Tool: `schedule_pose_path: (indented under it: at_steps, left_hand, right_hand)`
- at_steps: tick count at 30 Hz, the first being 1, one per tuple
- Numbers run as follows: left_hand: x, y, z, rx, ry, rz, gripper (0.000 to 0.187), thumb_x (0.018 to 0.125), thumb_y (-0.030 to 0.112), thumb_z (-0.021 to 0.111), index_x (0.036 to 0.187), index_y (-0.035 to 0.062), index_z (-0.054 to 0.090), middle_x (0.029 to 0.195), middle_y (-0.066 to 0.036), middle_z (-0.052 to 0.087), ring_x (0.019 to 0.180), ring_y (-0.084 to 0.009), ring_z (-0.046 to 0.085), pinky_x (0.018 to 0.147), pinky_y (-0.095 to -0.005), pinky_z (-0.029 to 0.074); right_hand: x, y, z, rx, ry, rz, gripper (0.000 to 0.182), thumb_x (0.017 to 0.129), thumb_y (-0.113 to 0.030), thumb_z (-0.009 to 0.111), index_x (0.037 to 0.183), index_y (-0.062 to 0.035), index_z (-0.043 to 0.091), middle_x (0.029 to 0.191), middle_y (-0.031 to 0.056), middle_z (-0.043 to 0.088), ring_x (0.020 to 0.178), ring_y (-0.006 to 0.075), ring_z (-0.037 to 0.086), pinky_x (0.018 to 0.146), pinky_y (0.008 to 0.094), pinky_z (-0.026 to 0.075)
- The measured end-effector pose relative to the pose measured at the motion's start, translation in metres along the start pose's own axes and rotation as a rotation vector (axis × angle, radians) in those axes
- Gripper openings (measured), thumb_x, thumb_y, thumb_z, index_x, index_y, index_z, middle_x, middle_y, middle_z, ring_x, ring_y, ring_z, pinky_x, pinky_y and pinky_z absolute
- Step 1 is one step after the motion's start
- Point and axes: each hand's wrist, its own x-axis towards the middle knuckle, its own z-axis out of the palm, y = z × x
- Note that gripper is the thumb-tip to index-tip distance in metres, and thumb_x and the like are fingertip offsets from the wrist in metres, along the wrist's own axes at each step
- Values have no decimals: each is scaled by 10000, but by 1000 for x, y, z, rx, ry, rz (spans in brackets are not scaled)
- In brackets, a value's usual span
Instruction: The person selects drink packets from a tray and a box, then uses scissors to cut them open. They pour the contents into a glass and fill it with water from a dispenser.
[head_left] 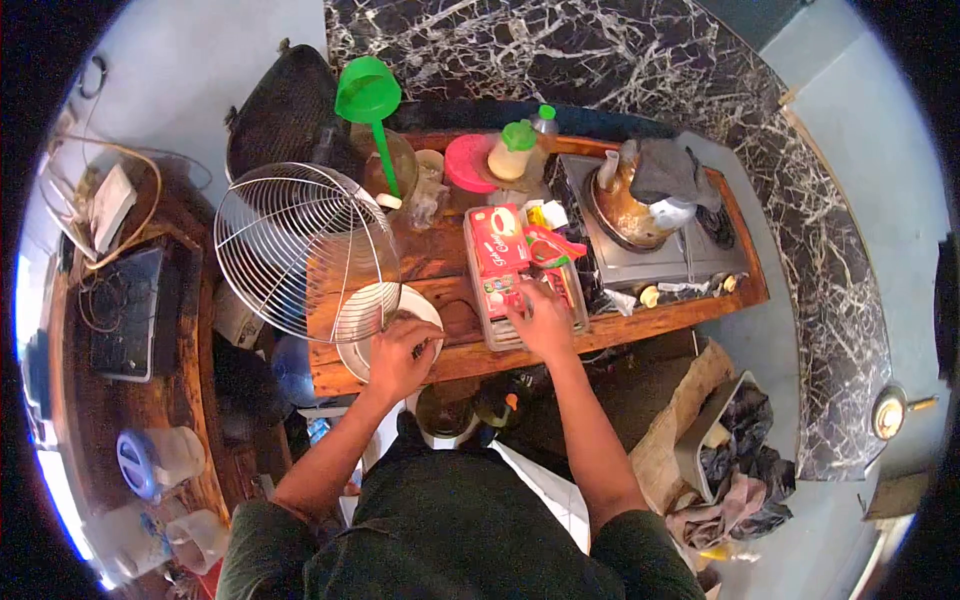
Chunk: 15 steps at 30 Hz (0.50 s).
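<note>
My left hand (403,355) is closed over a white plate (425,305), its fingers curled round something small and dark that I cannot make out. A large wire strainer (300,250) stands tilted beside that hand, with its narrow wire end close to the fingers. My right hand (547,322) reaches over a clear plastic container (505,338), thumb and fingers apart, the fingertips at a small red packet (503,297). In the same container lie a larger red packet (497,240) and a red-and-green sachet (553,247). The hand partly hides the container's near end.
To the right stands a gas stove (660,270) bearing a stained pan (625,220) and a dark cloth (680,172). Behind are a green dipper (368,90), a pink lid (468,163) and a green-capped jar (512,152). Black plastic bags (750,460) lie low right.
</note>
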Motion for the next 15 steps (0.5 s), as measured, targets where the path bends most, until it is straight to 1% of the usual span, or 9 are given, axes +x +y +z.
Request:
schedule_pose_path:
  at_steps: [2, 3, 4, 6, 7, 8, 11, 14, 15]
  left_hand:
    - [-5, 2, -2, -39, -31, 6, 88, 817, 115, 665, 879, 160, 708, 944, -11, 705, 986, -219, 641, 1082, -510, 226]
    - [-8, 3, -5, -26, -73, 19, 88, 814, 109, 661, 877, 156, 702, 951, -3, 701, 970, -220, 641, 1057, -515, 260]
    - [-10, 4, -8, -11, -112, 33, 89, 810, 103, 657, 874, 153, 695, 959, 4, 697, 953, -220, 641, 1032, -520, 295]
    - [-13, 7, -13, -61, -128, 90, 99, 814, 102, 663, 893, 152, 696, 959, 8, 696, 957, -203, 644, 1043, -505, 292]
    - [-15, 10, -16, -79, -139, 109, 101, 816, 101, 664, 896, 152, 697, 954, 10, 696, 957, -196, 645, 1046, -501, 293]
    - [-17, 14, -18, -94, -145, 131, 102, 817, 100, 666, 899, 151, 698, 949, 12, 696, 956, -188, 646, 1049, -497, 295]
    - [-23, 16, -14, -105, -137, 142, 109, 820, 96, 666, 908, 150, 702, 939, 12, 697, 953, -183, 646, 1053, -475, 305]
    - [-35, 35, -13, -131, -116, 104, 117, 821, 77, 663, 914, 137, 703, 938, 5, 699, 945, -189, 647, 1025, -446, 348]
    - [-40, 43, -12, -118, -93, 100, 117, 821, 77, 663, 914, 137, 703, 938, 5, 699, 945, -189, 647, 1025, -446, 348]
  right_hand:
    - [-11, -9, -2, 189, 45, -32, 340, 796, -193, 742, 1091, -64, 635, 1059, 122, 651, 842, 265, 639, 706, 352, 515]
    - [-18, -20, -8, 305, 103, -84, 298, 806, -158, 739, 1063, -51, 632, 1057, 99, 642, 759, 200, 612, 651, 304, 501]
    - [-26, -30, -17, 300, 98, -67, 298, 806, -158, 739, 1063, -51, 632, 1057, 99, 642, 759, 200, 612, 651, 304, 501]
    - [-46, -45, -30, 469, -73, 89, 300, 821, -175, 722, 1073, -45, 624, 1064, 135, 630, 968, 300, 629, 790, 355, 515]
    - [-58, -42, -27, 475, -24, 6, 325, 787, -95, 742, 1083, -39, 620, 1028, 133, 622, 920, 246, 648, 756, 316, 527]
    - [-68, -43, -29, 477, -22, 5, 325, 787, -95, 742, 1083, -39, 620, 1028, 133, 622, 920, 246, 648, 756, 316, 527]
    - [-91, -42, -40, 621, -138, 39, 433, 707, 47, 763, 1107, -33, 618, 1037, 103, 647, 828, 160, 666, 741, 274, 540]
    - [-108, -30, -45, 716, -234, 87, 431, 715, 37, 761, 1114, -40, 619, 1044, 93, 659, 804, 151, 675, 731, 281, 543]
    - [-111, -30, -49, 752, -296, 141, 412, 730, 38, 769, 1110, -19, 618, 948, 70, 666, 756, 116, 657, 708, 257, 526]
